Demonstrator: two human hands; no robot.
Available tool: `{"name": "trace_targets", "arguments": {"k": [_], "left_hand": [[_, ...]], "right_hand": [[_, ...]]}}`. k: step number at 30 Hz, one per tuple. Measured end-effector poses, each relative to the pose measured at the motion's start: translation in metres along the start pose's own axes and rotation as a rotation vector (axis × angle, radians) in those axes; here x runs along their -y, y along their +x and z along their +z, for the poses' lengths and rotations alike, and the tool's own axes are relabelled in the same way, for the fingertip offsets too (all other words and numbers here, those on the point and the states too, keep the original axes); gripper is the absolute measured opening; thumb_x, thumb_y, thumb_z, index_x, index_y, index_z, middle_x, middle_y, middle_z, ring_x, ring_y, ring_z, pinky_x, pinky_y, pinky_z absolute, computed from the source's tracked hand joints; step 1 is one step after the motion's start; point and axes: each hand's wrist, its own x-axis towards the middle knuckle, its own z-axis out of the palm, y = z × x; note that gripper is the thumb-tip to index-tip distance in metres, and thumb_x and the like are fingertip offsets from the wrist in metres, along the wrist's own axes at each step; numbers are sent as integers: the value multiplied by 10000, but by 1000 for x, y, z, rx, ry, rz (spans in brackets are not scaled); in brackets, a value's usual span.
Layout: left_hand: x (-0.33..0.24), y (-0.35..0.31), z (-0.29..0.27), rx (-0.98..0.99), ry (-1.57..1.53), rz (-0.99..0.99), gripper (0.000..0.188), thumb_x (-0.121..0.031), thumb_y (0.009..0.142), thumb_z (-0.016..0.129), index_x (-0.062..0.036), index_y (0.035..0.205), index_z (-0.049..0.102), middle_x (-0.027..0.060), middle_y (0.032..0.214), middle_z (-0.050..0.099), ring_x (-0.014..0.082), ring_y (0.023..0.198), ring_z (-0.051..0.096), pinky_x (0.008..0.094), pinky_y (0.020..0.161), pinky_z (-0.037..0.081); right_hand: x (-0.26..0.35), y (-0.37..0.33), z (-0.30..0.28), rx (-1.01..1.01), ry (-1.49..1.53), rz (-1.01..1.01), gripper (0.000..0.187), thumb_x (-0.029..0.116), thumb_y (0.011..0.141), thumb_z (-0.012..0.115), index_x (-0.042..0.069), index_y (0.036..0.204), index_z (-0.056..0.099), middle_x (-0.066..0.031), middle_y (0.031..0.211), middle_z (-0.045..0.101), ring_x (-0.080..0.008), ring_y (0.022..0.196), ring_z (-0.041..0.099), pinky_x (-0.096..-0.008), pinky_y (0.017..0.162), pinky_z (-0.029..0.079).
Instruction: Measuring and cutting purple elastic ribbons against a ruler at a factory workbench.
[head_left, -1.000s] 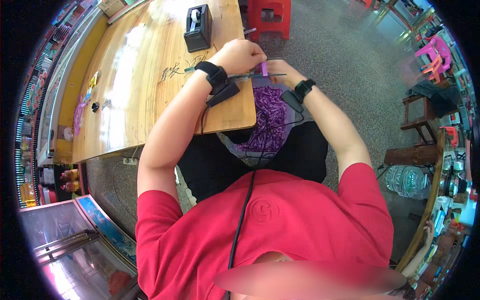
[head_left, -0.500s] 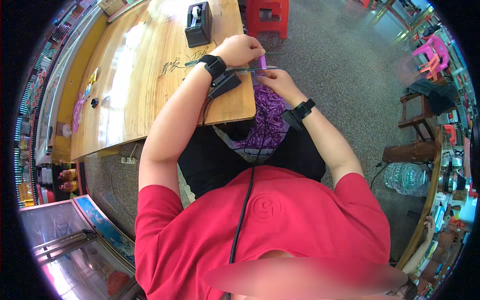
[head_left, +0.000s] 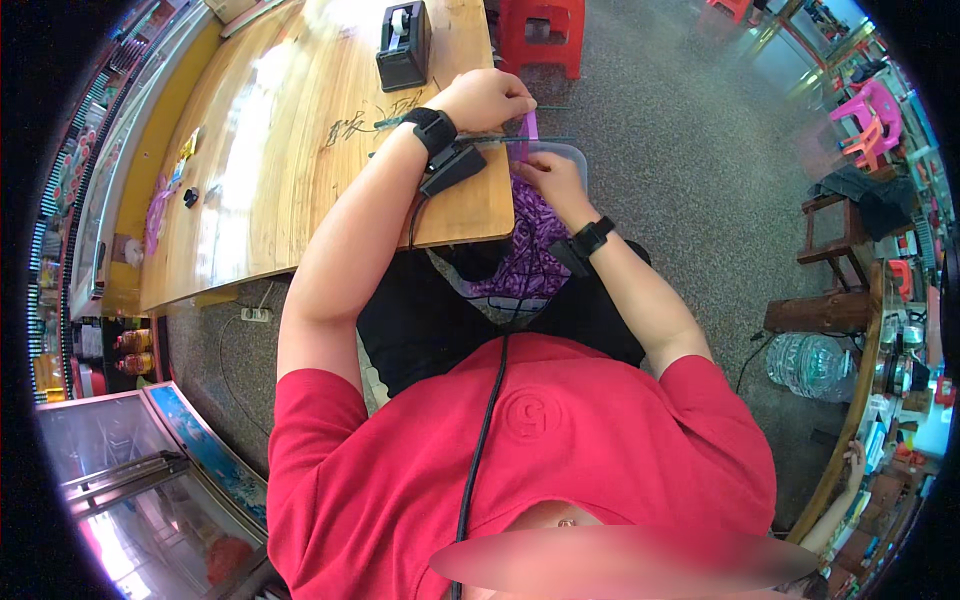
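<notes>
The left hand is pinching the top of a purple strip between thumb and fingers. The right hand is just below, with its fingertips bent in by the low end of the strip. I cannot tell if they squeeze it. The strip hangs between the two hands, just past the edge of the tabletop. A thin dark stick pokes out sideways by the strip. I cannot see if they touch.

The strip looks very light, thin and soft. I think it would bend and flop easily, and it may be a bit slippery. It could crease or twist if pulled hard. The best way to hold it is likely with the fingertips, flat, one pinch near each end. The stick looks thin and stiffer, so a soft grip along its length should do.

Under the right hand is a clear tub with a big heap of purple bits in it. A black tape holder stands on the tabletop, beyond the left hand. A red stool is on the floor past the tub.
</notes>
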Motion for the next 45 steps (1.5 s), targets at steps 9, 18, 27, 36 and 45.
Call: {"name": "trace_targets", "arguments": {"k": [9, 18, 27, 36, 45], "left_hand": [[7, 0, -2, 21, 53, -31, 335, -409, 914, 619, -135, 1055, 748, 115, 925, 734, 303, 902, 698, 394, 848, 537], [16, 4, 5, -17, 68, 38, 323, -364, 927, 633, -86, 1055, 735, 107, 893, 727, 236, 769, 679, 353, 732, 543], [-3, 0, -3, -8, -22, 23, 309, -296, 952, 641, -26, 1088, 705, 93, 809, 699, 152, 657, 654, 307, 633, 531], [28, -1, -15, -374, -273, -30, 324, -318, 903, 666, -24, 1016, 744, 141, 903, 736, 237, 852, 706, 339, 808, 538], [9, -6, -16, -307, -250, -18, 270, -252, 953, 651, -9, 1042, 726, 47, 921, 736, 103, 830, 663, 274, 749, 519]], "right_hand": [[32, -122, -24, 218, 52, -87, 181, 132, 873, 754, 4, 1001, 741, -24, 845, 693, -71, 769, 602, -242, 689, 472], [84, -127, -45, 291, 190, -224, 221, 81, 883, 743, 15, 1095, 738, -44, 938, 714, -78, 813, 623, -230, 718, 492], [168, -25, -82, 127, 4, -617, 262, 131, 883, 729, 24, 1122, 729, -65, 1148, 630, -110, 967, 576, -259, 809, 466], [130, 71, -56, 26, 131, -219, 327, 164, 809, 815, 15, 1091, 746, -35, 950, 735, -94, 812, 642, -251, 734, 516], [105, 80, -48, 71, 191, -98, 254, 143, 804, 798, 46, 1037, 766, 11, 869, 720, -48, 699, 573, -227, 627, 462]]}}
